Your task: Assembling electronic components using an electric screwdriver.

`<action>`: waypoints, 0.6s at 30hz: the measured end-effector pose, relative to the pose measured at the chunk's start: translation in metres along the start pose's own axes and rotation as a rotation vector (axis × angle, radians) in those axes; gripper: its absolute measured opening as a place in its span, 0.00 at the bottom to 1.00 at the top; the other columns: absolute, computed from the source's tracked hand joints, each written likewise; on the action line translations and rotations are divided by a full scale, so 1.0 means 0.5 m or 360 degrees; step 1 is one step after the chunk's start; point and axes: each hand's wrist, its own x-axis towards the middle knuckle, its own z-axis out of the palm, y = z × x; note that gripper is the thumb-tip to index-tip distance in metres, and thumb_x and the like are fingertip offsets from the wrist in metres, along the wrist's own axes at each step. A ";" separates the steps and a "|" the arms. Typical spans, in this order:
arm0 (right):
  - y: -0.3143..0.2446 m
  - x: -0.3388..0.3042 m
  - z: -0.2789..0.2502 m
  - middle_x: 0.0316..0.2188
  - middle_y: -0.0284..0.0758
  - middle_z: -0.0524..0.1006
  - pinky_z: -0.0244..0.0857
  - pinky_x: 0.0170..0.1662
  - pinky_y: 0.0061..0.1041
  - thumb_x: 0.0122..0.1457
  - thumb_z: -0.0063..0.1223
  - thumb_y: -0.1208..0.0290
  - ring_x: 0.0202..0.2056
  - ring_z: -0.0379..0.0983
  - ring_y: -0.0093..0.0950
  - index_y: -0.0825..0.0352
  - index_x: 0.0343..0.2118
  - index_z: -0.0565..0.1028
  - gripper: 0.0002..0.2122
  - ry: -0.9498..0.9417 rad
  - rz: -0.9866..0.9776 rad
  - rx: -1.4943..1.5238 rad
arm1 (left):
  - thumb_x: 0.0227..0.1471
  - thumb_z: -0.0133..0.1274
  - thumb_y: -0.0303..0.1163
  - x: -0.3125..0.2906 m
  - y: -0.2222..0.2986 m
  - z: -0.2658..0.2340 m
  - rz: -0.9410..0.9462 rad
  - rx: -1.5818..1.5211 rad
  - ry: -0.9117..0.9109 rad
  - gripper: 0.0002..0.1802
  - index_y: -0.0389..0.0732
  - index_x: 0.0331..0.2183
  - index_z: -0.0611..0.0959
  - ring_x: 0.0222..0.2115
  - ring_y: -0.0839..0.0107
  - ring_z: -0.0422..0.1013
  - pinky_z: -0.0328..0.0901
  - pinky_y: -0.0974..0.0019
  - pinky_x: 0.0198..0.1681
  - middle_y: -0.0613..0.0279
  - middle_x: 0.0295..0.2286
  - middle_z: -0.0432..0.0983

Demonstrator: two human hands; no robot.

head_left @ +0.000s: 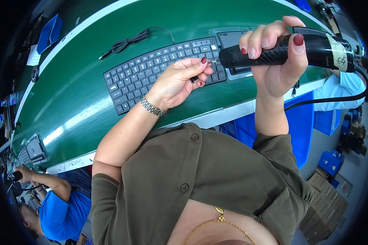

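Note:
In my right hand (280,61) is a black electric screwdriver (253,57), held almost level with its tip pointing left. A strip of pale tape (338,55) with handwriting wraps its rear end, and a cable runs from there. My left hand (184,77) is closed just left of the tip, thumb and forefinger pinched beside the thin bit (213,61). Small black pieces (194,79), likely screws, show within its curled fingers. Whether one sits on the bit is too small to tell. Beneath both hands lies a black keyboard (139,75).
A bundled black cable (129,43) lies behind the keyboard on the green table (77,94). A dark flat device (233,41) sits right of the keyboard. Blue bins (300,122) stand by the table's near edge. Co-workers (65,208) are at left and right; cartons (323,200) are stacked lower right.

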 end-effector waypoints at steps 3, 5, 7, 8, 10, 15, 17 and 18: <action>-0.001 0.000 0.011 0.23 0.33 0.72 0.63 0.27 0.29 0.65 0.37 0.62 0.20 0.69 0.26 0.62 0.49 0.68 0.15 0.0056 0.0033 -0.0060 | 0.59 0.52 0.31 -0.004 0.009 -0.009 -0.0017 0.0024 -0.0047 0.12 0.32 0.41 0.79 0.27 0.79 0.69 0.68 0.79 0.33 0.58 0.32 0.77; 0.001 0.006 0.012 0.22 0.33 0.71 0.64 0.26 0.27 0.63 0.40 0.66 0.19 0.69 0.26 0.64 0.47 0.68 0.13 0.0112 -0.0007 -0.0059 | 0.59 0.52 0.30 -0.004 0.017 0.005 -0.0044 0.0035 -0.0003 0.12 0.32 0.42 0.78 0.28 0.79 0.70 0.68 0.79 0.33 0.58 0.33 0.77; 0.010 0.018 0.008 0.20 0.35 0.71 0.66 0.24 0.23 0.60 0.47 0.74 0.18 0.68 0.26 0.67 0.43 0.68 0.09 0.0213 -0.0078 -0.0037 | 0.59 0.51 0.29 -0.010 0.028 0.027 -0.0083 0.0053 0.0105 0.14 0.30 0.43 0.78 0.29 0.78 0.71 0.69 0.79 0.35 0.57 0.34 0.77; 0.016 0.024 0.004 0.20 0.35 0.70 0.67 0.23 0.21 0.58 0.50 0.79 0.17 0.68 0.26 0.69 0.41 0.68 0.09 0.0262 -0.0113 -0.0025 | 0.59 0.51 0.28 -0.013 0.030 0.030 -0.0100 0.0061 0.0160 0.14 0.29 0.44 0.77 0.29 0.77 0.71 0.69 0.79 0.35 0.56 0.35 0.77; 0.031 0.039 -0.032 0.19 0.35 0.70 0.66 0.23 0.21 0.58 0.50 0.78 0.17 0.68 0.26 0.69 0.41 0.68 0.09 0.0369 -0.0134 -0.0148 | 0.59 0.51 0.28 -0.017 0.030 0.022 -0.0076 0.0087 0.0162 0.15 0.29 0.45 0.77 0.30 0.77 0.71 0.69 0.79 0.36 0.56 0.35 0.77; 0.079 0.060 -0.142 0.19 0.34 0.70 0.65 0.23 0.20 0.59 0.51 0.76 0.16 0.67 0.26 0.68 0.41 0.68 0.08 0.0700 -0.0173 -0.0590 | 0.58 0.50 0.26 -0.034 0.038 -0.010 0.0016 0.0155 0.0203 0.16 0.27 0.46 0.76 0.31 0.76 0.72 0.70 0.77 0.37 0.55 0.36 0.77; 0.095 0.062 -0.162 0.19 0.34 0.70 0.65 0.23 0.19 0.59 0.52 0.75 0.16 0.67 0.25 0.68 0.40 0.68 0.08 0.0731 -0.0137 -0.0788 | 0.58 0.51 0.26 -0.044 0.043 -0.022 0.0022 0.0142 0.0221 0.15 0.27 0.45 0.77 0.31 0.76 0.72 0.70 0.76 0.38 0.55 0.35 0.77; 0.099 0.060 -0.173 0.19 0.34 0.70 0.65 0.23 0.19 0.59 0.52 0.75 0.17 0.67 0.25 0.68 0.40 0.68 0.08 0.0747 -0.0119 -0.0889 | 0.57 0.51 0.26 -0.046 0.044 -0.026 0.0023 0.0136 0.0228 0.14 0.27 0.44 0.77 0.31 0.76 0.72 0.70 0.75 0.38 0.55 0.35 0.77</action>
